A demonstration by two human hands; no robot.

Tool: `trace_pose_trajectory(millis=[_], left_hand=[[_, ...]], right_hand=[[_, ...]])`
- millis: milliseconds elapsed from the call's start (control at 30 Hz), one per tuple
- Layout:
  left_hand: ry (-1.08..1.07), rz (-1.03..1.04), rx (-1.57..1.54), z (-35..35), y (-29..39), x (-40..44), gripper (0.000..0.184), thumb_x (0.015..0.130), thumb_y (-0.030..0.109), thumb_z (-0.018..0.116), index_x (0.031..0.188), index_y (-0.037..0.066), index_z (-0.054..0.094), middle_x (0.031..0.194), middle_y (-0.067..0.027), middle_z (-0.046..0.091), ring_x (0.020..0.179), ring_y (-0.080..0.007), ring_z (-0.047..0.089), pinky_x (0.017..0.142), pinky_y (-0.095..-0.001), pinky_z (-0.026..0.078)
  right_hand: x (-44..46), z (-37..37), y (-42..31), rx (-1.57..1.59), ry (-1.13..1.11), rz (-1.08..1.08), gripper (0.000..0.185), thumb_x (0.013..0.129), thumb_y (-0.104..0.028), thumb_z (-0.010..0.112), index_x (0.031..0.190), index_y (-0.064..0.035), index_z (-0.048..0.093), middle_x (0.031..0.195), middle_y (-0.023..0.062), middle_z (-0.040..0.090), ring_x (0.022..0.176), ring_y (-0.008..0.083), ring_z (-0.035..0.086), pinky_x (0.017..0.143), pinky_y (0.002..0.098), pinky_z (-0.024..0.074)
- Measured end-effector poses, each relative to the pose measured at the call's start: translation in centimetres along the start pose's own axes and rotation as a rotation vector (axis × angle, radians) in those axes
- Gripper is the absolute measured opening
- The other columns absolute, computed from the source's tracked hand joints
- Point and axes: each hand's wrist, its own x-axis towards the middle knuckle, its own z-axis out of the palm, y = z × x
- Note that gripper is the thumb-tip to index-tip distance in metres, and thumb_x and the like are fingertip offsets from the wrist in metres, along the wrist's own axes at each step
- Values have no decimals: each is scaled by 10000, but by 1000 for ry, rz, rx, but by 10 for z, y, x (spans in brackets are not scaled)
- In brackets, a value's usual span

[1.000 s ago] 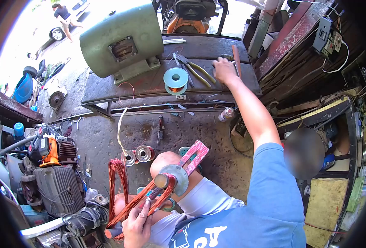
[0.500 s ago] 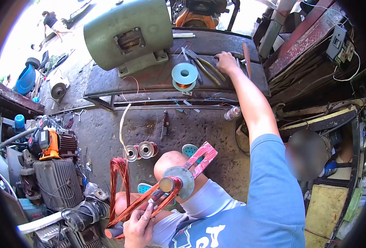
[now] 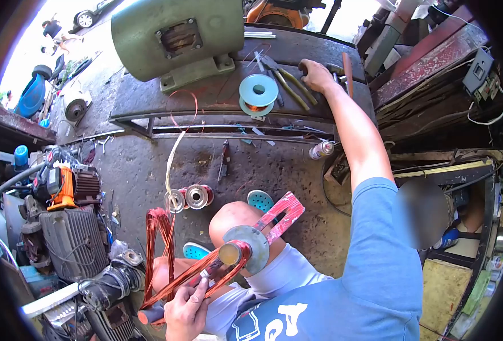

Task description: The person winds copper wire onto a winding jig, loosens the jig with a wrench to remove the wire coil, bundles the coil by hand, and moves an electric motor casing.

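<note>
My left hand [image 3: 188, 310] is closed around the bar of a hand-held coil winding former, beside its round metal disc [image 3: 257, 249] and red-painted slotted end [image 3: 285, 216]. Copper wire [image 3: 186, 277] is looped along the former, and a loose bundle of copper coils [image 3: 159, 227] hangs at its left. Something small and white shows at my left fingertips. On the bench, my right hand [image 3: 318, 75] has its fingers curled downward; what they hold, if anything, is hidden. Right of it lies a tool with a wooden handle [image 3: 348, 74], and left of it are pliers [image 3: 291, 82].
A green motor housing [image 3: 177, 42] stands on the dark bench [image 3: 206, 104], near a spool of copper wire [image 3: 259, 94]. Wire spools [image 3: 197, 196] and a spray can [image 3: 321, 150] are on the floor. Motors [image 3: 72, 241] crowd the left; a person [image 3: 52, 28] is outside.
My right hand has shifted slightly and its fingers, earlier stretched over the bench, are now more curled. My left hand keeps its hold on the former. The view has tilted a little.
</note>
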Motion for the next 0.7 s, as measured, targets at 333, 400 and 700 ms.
trace_pose_trajectory(millis=[333, 400, 700], left_hand=[[32, 114, 39, -4, -6, -6, 542, 871, 78, 726, 1402, 79, 617, 1047, -118, 683, 720, -259, 687, 596, -372, 560], [31, 129, 75, -3, -6, -10, 568, 886, 102, 699, 1440, 70, 576, 1125, -132, 678, 810, -277, 708, 645, -376, 582], [227, 64, -159, 9, -7, -27, 398, 865, 43, 665, 1236, -20, 537, 966, -169, 711, 841, -351, 720, 704, -440, 568]], right_hand=[[-39, -37, -50, 418, 371, -11, 156, 887, -156, 686, 909, -2, 696, 969, 167, 759, 893, 246, 735, 828, 361, 561], [-93, -71, -114, 740, 362, -109, 96, 929, -83, 670, 933, 13, 669, 987, 158, 762, 873, 205, 733, 821, 317, 571], [-328, -104, -334, 1086, -275, -693, 120, 835, 74, 700, 924, 12, 649, 922, 118, 720, 824, 159, 735, 761, 311, 606]])
